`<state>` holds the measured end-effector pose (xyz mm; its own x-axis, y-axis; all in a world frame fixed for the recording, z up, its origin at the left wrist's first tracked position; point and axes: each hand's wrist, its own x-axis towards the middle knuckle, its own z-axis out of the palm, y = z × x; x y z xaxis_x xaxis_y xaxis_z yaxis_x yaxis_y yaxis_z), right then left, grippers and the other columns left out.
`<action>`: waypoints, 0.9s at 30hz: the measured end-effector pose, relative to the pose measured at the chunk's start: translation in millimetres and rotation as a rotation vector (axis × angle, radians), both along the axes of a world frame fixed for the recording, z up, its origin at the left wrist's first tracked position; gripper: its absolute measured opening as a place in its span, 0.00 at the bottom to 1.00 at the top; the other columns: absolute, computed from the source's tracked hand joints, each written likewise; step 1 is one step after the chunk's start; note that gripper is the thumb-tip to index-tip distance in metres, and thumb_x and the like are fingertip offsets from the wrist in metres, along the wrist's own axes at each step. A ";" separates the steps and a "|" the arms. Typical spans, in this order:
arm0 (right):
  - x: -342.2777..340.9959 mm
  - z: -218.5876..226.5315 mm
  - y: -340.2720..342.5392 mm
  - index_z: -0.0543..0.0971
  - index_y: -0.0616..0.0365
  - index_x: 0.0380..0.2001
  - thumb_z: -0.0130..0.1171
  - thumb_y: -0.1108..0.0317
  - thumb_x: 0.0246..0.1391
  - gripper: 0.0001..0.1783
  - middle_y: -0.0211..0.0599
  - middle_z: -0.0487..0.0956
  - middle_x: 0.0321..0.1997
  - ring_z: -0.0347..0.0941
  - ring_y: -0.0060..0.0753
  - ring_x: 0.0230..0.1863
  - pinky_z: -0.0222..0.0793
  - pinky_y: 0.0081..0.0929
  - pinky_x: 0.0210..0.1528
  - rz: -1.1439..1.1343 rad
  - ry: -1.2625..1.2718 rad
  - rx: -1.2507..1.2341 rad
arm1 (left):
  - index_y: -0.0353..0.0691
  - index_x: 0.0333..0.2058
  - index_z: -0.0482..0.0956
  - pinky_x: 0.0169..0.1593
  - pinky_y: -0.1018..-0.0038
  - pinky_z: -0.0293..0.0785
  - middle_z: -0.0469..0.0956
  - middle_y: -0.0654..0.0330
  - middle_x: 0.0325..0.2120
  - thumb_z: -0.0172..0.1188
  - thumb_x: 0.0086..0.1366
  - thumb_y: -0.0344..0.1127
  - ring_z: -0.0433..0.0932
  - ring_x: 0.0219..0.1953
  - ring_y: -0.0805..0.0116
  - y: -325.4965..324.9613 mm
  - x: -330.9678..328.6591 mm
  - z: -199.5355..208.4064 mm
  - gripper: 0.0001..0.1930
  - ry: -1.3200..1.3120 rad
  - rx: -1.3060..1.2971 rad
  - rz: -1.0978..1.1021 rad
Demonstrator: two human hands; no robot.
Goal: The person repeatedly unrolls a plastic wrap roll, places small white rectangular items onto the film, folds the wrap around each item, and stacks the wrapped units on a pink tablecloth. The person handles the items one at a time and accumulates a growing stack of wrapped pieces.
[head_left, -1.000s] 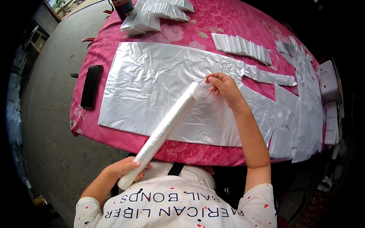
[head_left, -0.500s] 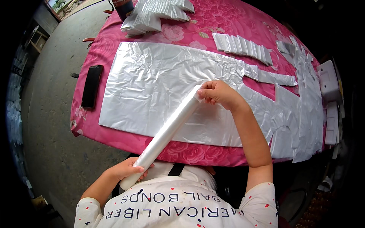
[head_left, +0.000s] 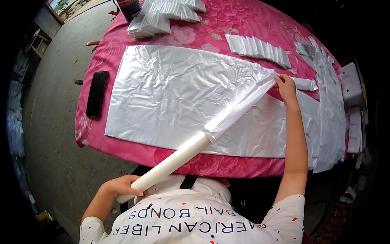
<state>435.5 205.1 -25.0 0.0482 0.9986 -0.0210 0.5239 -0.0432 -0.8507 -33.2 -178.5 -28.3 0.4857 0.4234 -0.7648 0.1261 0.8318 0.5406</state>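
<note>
White tube (head_left: 170, 162) slants from person's lap over table edge, lower end grasped in left hand (head_left: 126, 186). Clear plastic sleeve (head_left: 243, 103) stretches from tube's upper end, far end pinched by right hand (head_left: 286, 86). Underneath, silvery plastic sheets (head_left: 162, 89) on pink flowered tablecloth (head_left: 219, 163). Black phone (head_left: 97, 94) left of sheets; folded plastic packs (head_left: 258, 51) beyond.

A pale tube (head_left: 170, 160) slants, film (head_left: 239, 105) (translucent, gathered) extending beyond it.
</note>
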 end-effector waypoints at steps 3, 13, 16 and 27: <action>15.5 -7.2 2.0 0.76 0.61 0.31 0.56 0.68 0.53 0.07 0.24 0.73 0.21 0.65 0.12 0.21 0.61 0.13 0.23 0.002 0.035 0.036 | 0.33 0.46 0.72 0.47 0.73 0.70 0.78 0.58 0.37 0.67 0.49 0.34 0.76 0.41 0.69 12.3 -12.6 9.5 0.25 0.013 -0.025 -0.181; -80.6 0.5 -18.5 0.76 0.62 0.30 0.57 0.68 0.52 0.07 0.25 0.73 0.21 0.66 0.14 0.22 0.62 0.15 0.24 0.269 0.106 -0.012 | 0.41 0.39 0.76 0.37 0.65 0.71 0.78 0.57 0.29 0.66 0.43 0.38 0.77 0.35 0.57 155.6 69.4 59.8 0.21 0.711 1.156 -0.672; -97.1 1.4 -16.3 0.76 0.62 0.31 0.57 0.68 0.52 0.08 0.25 0.74 0.23 0.67 0.14 0.23 0.64 0.16 0.25 0.319 0.099 -0.042 | 0.39 0.41 0.75 0.41 0.63 0.71 0.76 0.57 0.36 0.64 0.48 0.38 0.75 0.37 0.57 176.9 90.8 41.1 0.20 0.724 1.739 -0.390; -99.3 -3.9 -8.1 0.74 0.64 0.43 0.57 0.64 0.52 0.17 0.31 0.76 0.34 0.70 0.19 0.29 0.68 0.20 0.31 0.195 0.082 -0.021 | 0.28 0.55 0.61 0.65 0.62 0.46 0.58 0.46 0.58 0.45 0.60 0.57 0.54 0.63 0.55 145.0 134.2 -7.2 0.36 0.433 1.807 -0.819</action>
<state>336.1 197.0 -28.9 -0.1488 0.9882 -0.0376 0.4527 0.0342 -0.8910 101.0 -33.5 -35.5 0.8590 0.5020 0.1008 0.4395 -0.8239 0.3577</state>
